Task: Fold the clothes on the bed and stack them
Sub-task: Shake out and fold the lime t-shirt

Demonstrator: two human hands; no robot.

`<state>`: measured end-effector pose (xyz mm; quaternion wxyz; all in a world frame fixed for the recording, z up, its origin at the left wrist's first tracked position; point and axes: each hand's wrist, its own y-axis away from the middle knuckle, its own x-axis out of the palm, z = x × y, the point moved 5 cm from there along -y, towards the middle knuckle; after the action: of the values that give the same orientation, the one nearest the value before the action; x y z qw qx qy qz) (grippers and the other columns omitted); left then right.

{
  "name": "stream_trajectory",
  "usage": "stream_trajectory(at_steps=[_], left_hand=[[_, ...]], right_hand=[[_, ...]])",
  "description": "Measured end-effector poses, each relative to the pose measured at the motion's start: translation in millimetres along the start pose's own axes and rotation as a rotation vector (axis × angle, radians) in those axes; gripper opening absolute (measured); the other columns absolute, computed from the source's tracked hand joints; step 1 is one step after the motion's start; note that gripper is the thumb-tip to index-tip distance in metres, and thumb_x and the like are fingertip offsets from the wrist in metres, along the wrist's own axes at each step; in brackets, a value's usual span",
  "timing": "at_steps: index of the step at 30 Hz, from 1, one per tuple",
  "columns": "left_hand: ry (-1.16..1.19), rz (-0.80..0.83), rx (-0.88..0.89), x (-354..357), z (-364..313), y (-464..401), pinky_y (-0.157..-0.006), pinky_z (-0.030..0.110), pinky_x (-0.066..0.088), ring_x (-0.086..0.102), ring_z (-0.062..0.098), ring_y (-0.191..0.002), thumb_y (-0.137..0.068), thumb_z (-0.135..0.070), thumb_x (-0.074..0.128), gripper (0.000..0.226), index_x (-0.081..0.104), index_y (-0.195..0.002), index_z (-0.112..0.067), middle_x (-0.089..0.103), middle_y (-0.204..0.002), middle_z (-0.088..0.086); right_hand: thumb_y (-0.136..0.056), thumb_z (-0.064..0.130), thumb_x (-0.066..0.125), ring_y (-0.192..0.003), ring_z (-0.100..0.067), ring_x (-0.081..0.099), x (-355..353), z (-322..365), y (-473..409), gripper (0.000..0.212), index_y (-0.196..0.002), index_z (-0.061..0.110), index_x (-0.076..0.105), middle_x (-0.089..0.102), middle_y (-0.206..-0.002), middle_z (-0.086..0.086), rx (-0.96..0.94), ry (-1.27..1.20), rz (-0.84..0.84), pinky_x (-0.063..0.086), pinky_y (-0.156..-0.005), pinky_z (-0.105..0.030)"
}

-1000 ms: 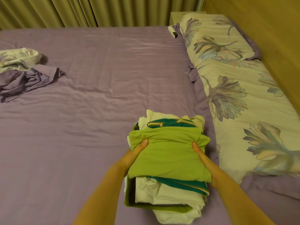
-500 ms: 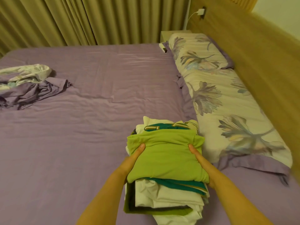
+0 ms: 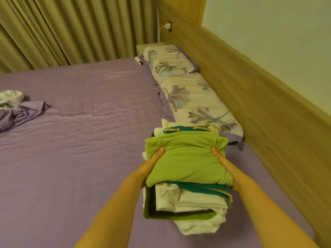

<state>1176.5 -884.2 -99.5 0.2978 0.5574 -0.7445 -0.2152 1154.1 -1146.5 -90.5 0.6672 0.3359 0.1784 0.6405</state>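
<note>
Bed [image 3: 80, 158]: smooth lilac sheet, faint creases, filling left and centre. Pillows [image 3: 180, 90]: floral cotton, row at upper right. Stack [image 3: 186, 179]: soft folded knits, green top, teal and white layers, lower centre-right, long axis running away from viewer. Left hand [image 3: 152, 163], right hand [image 3: 222, 163]: clasping stack's sides, thumbs flat on top, other fingers hidden.

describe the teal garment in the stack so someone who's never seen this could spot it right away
On the purple bed, beside the floral pillows, both hands hold a stack of folded clothes. The teal garment lies directly under the top lime-green piece, above the white layers. Only it has cream and tan striped trim.
</note>
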Motion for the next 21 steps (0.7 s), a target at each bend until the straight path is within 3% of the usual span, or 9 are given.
stream_trajectory(at_steps=[2, 4, 6, 11, 15, 19, 21], left_hand=[[0.010, 0.028, -0.014, 30.7, 10.6, 1.8, -0.079, 0.033, 0.054, 0.064, 0.024, -0.107, -0.072, -0.066, 0.055, 0.075, 0.046, -0.135, -0.025, 0.064, -0.121, 0.007], [0.013, 0.053, -0.028, 59.6, 22.7, -2.5, -0.081, 0.033, 0.054, 0.064, 0.023, -0.107, -0.072, -0.066, 0.054, 0.073, 0.047, -0.133, -0.026, 0.064, -0.121, 0.007], [0.020, 0.059, -0.045, 87.6, 37.0, -12.6, -0.081, 0.033, 0.054, 0.064, 0.023, -0.107, -0.071, -0.067, 0.054, 0.072, 0.048, -0.130, -0.027, 0.064, -0.120, 0.007], [0.011, -0.025, -0.083, 131.1, 88.7, -56.3, -0.100, 0.045, 0.048, 0.063, 0.025, -0.110, -0.042, -0.085, 0.071, 0.113, 0.048, -0.136, -0.026, 0.062, -0.125, 0.006], [0.022, -0.089, -0.098, 153.7, 129.7, -90.0, -0.099, 0.045, 0.048, 0.063, 0.025, -0.108, -0.037, -0.088, 0.069, 0.116, 0.051, -0.132, -0.024, 0.064, -0.123, 0.006], [0.022, -0.157, -0.086, 171.5, 153.2, -106.5, -0.095, 0.042, 0.051, 0.063, 0.024, -0.105, -0.042, -0.083, 0.069, 0.111, 0.051, -0.131, -0.019, 0.064, -0.120, 0.008], [0.014, -0.191, -0.086, 176.1, 160.3, -113.2, -0.092, 0.040, 0.051, 0.063, 0.024, -0.103, -0.044, -0.083, 0.070, 0.109, 0.052, -0.130, -0.018, 0.064, -0.118, 0.007]], right_hand=[[-0.071, 0.060, 0.067, -0.108, -0.022, 0.062, -30.6, -2.0, 12.7, 0.052, -0.113, 0.031, 0.058, 0.066, -0.114, -0.003, -0.009, -0.047, -0.037, 0.050, -0.086, -0.036], [-0.066, 0.062, 0.074, -0.114, -0.020, 0.060, -65.2, -6.4, 12.2, 0.072, -0.128, 0.034, 0.051, 0.060, -0.128, -0.002, -0.048, -0.042, -0.084, 0.047, -0.097, -0.038], [-0.077, 0.056, 0.068, -0.120, -0.021, 0.055, -95.1, -10.7, 13.5, 0.068, -0.136, 0.032, 0.045, 0.054, -0.135, -0.002, -0.083, -0.038, -0.085, 0.040, -0.106, -0.040], [-0.059, 0.065, 0.072, -0.107, -0.023, 0.064, -160.5, -43.7, 7.4, 0.073, -0.120, 0.027, 0.060, 0.068, -0.116, -0.004, 0.039, 0.027, -0.050, 0.046, -0.096, -0.039], [-0.055, 0.065, 0.074, -0.105, -0.023, 0.065, -201.1, -61.4, -10.2, 0.068, -0.111, 0.028, 0.063, 0.070, -0.110, -0.002, 0.058, 0.059, -0.105, 0.047, -0.094, -0.037], [-0.036, 0.073, 0.082, -0.105, -0.025, 0.065, -230.6, -89.7, -35.7, 0.097, -0.118, 0.024, 0.062, 0.070, -0.112, -0.005, 0.111, 0.110, -0.138, 0.043, -0.103, -0.044], [-0.035, 0.074, 0.081, -0.102, -0.026, 0.066, -241.9, -99.7, -45.5, 0.100, -0.117, 0.020, 0.063, 0.071, -0.109, -0.006, 0.099, 0.128, -0.159, 0.045, -0.101, -0.044]])
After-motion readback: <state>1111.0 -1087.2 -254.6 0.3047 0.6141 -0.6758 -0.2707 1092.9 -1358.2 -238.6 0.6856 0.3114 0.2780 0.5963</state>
